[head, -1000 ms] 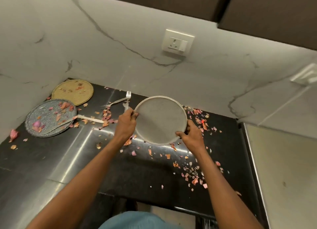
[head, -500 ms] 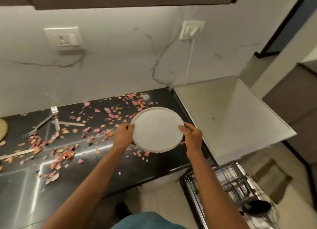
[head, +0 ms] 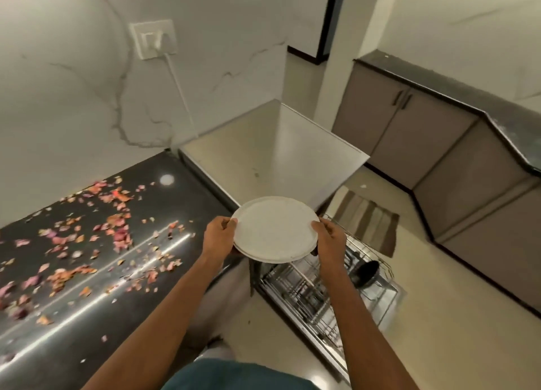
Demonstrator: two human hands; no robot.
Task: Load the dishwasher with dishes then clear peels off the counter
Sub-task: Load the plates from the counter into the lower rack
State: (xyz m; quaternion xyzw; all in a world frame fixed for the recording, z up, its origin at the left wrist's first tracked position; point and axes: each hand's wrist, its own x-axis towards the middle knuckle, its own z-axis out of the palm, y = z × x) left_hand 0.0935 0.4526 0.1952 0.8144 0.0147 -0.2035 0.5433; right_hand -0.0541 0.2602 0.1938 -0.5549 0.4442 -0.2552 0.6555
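Observation:
I hold a round white plate (head: 273, 228) level in the air with both hands. My left hand (head: 218, 234) grips its left rim and my right hand (head: 330, 238) grips its right rim. The plate hangs over the right end of the black counter (head: 87, 307), just above the pulled-out dishwasher rack (head: 316, 290). Pink and orange onion peels (head: 87, 243) are scattered across the counter's left and middle.
A dark bowl (head: 367, 272) sits in the wire rack. The white dishwasher top (head: 248, 155) stands behind the plate. A striped mat (head: 366, 223) lies on the floor; grey cabinets (head: 439, 144) line the right wall. A plug and cable (head: 158, 41) hang on the marble wall.
I have turned to the right with the plate in both hands, carrying it from above the counter to above the dishwasher rack. The other plates and cutlery have left the view.

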